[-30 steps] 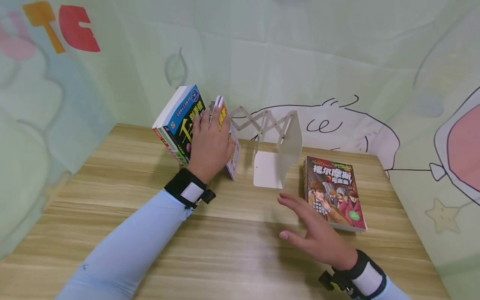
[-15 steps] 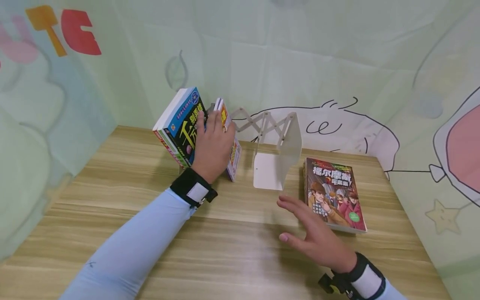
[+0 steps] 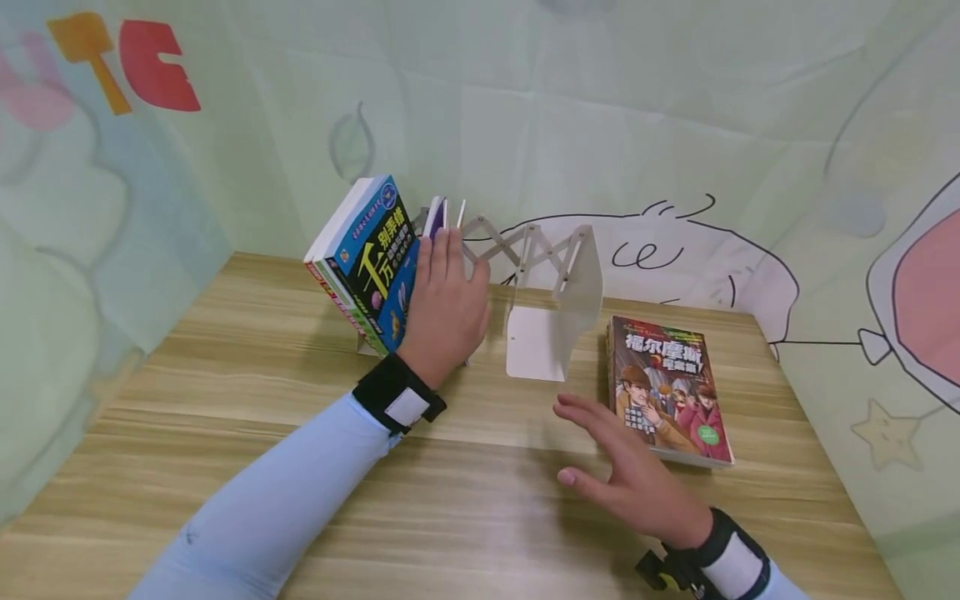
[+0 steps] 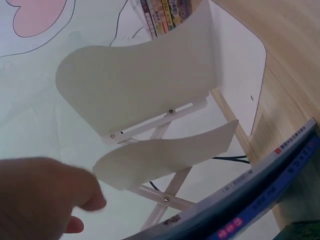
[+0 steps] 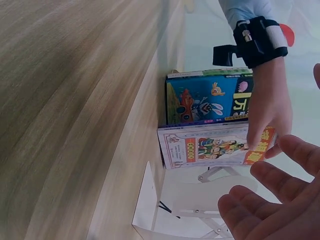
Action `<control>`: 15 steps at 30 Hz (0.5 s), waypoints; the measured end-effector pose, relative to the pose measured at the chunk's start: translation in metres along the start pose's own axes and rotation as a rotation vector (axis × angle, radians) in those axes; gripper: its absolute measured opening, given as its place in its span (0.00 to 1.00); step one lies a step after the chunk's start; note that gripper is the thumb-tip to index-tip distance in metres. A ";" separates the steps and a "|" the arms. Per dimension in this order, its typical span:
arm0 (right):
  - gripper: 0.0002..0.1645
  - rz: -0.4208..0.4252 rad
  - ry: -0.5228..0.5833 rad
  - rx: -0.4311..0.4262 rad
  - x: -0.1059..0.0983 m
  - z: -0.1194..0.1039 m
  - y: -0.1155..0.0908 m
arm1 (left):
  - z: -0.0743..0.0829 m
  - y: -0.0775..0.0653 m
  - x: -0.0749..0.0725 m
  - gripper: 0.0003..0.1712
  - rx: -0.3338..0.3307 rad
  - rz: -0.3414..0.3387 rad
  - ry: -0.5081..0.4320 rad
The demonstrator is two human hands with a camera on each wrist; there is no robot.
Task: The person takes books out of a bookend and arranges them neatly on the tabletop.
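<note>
Left hand [image 3: 444, 312]: flat grip pressing upright book [image 5: 215, 146] against leaning books [image 3: 367, 258] | right hand [image 3: 630, 475]: grip spread, above desk [image 3: 225, 400], near flat book [image 3: 667, 387]

Head view above, wrist views close, sharing bookend [image 3: 558, 308]

Free room: bare wooden tabletop [image 3: 450, 492] in front, between the hands.
Obstacles: white folding plastic bookend rack [image 3: 558, 304]; leaning row of paperback books [image 3: 367, 258]; flat-lying comic-cover book [image 3: 667, 387].

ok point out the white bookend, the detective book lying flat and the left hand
white bookend [image 3: 581, 287], head view, on its upright plate
detective book [image 3: 663, 383], head view, on its front cover
left hand [image 3: 446, 312], head view, on the back of the hand
</note>
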State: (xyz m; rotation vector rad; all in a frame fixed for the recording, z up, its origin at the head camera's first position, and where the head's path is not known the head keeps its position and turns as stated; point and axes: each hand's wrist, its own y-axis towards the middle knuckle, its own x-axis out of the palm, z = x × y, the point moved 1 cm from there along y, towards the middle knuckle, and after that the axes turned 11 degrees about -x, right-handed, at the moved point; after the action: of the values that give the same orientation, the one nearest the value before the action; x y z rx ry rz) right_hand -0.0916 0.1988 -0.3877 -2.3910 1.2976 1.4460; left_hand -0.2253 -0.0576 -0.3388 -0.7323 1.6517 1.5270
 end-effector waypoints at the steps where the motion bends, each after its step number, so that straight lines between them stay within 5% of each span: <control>1: 0.41 0.000 0.000 0.002 0.000 0.000 0.000 | 0.001 -0.001 -0.001 0.20 0.004 0.010 -0.006; 10: 0.40 0.014 -0.008 -0.015 0.000 0.001 -0.002 | 0.004 -0.007 -0.011 0.15 0.131 0.181 -0.209; 15: 0.38 0.010 0.007 -0.022 -0.001 0.000 -0.003 | 0.004 -0.009 -0.008 0.20 0.107 0.172 -0.279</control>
State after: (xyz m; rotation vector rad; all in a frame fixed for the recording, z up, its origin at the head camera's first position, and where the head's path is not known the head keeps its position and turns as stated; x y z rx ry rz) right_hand -0.0900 0.2011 -0.3880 -2.4087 1.3039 1.4642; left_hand -0.2129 -0.0557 -0.3373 -0.3094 1.6002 1.5658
